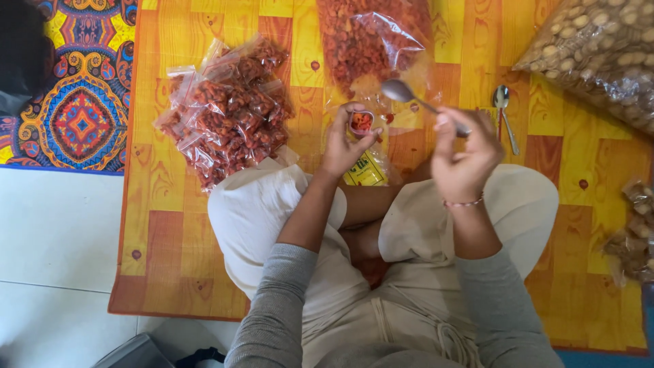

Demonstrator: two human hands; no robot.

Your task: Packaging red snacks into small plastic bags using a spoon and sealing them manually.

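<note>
Looking straight down on a person seated cross-legged, and the left hand point(344, 140) is curled around a small clear packet point(362, 123), fingers closed on its sides, its open mouth showing red-orange snack pieces inside. Below that hand hangs the rest of the packet, with a yellow printed label point(366, 174) against the lap. The right hand point(464, 151) is up beside it, fingers bunched and pinching the handle of a metal spoon point(409, 95), whose bowl points left, hovering just above and to the right of the packet's mouth.

Over to the left, a heap of small sealed bags point(228, 112), all clear plastic, all packed with the same reddish pieces, piled loosely on one another. Straight ahead at the top, a big clear sack of red snack point(371, 37), open end sagging towards the hands. Top right corner, another large clear bag, this one full of pale round beige pieces point(599, 48). A second spoon point(505, 112) lies flat on the mat just right of the right hand. At the right edge, a few small bags of brownish pieces point(633, 232).

All of it sits on an orange and yellow wood-pattern mat point(170, 238). Beyond it, white floor tiles point(54, 238) at left, and a bright patterned rug point(78, 102) in the top left corner.
</note>
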